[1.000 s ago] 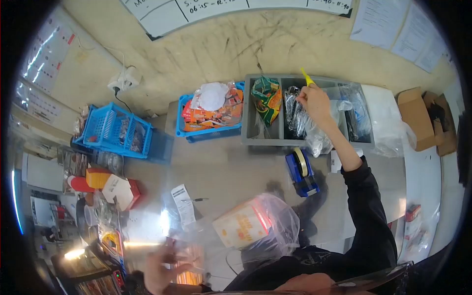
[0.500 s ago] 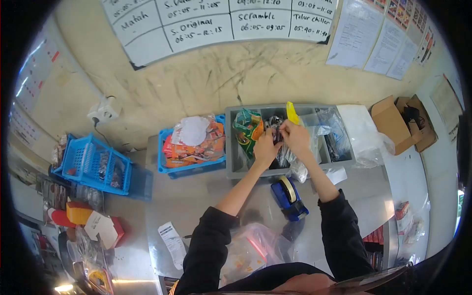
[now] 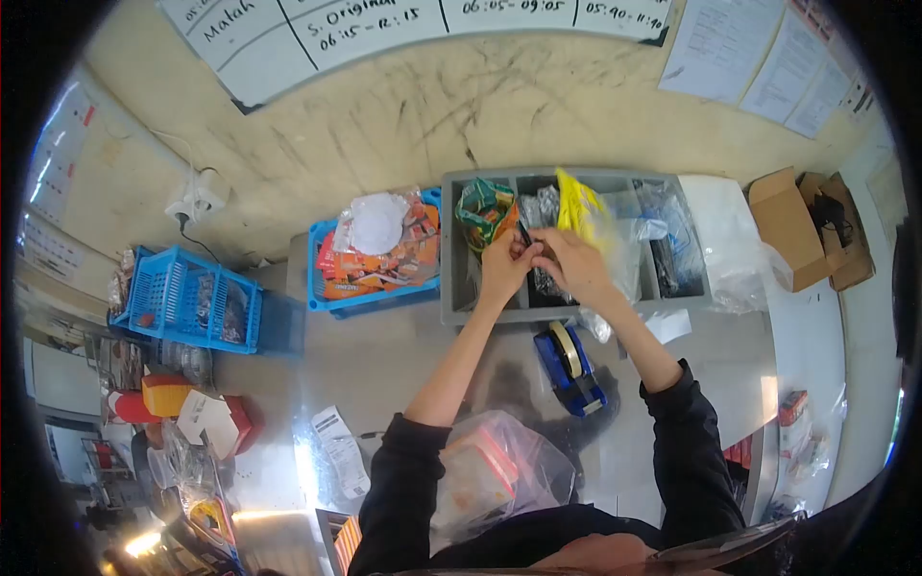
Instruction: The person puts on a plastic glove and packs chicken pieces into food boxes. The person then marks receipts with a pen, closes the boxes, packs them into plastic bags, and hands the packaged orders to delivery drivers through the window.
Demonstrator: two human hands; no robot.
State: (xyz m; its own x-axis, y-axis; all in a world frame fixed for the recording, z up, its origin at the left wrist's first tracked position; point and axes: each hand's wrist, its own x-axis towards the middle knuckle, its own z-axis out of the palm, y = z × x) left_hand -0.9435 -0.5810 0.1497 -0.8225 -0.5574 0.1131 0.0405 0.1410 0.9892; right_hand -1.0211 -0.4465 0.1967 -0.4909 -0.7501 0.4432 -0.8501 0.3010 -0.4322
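Evidently the left hand [image 3: 503, 271] pinches a dark item [image 3: 523, 233], the right hand [image 3: 574, 268] alongside, fingers curled, grip unclear.

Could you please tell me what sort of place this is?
This looks like a takeaway kitchen's packing area, though I cannot be sure: orange sachets in a blue basket, a tape dispenser on a metal counter, and a whiteboard with handwritten times.

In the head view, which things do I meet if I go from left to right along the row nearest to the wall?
Blue plastic basket → blue basket of orange sachets → green packet → yellow packet → white plastic → cardboard box.
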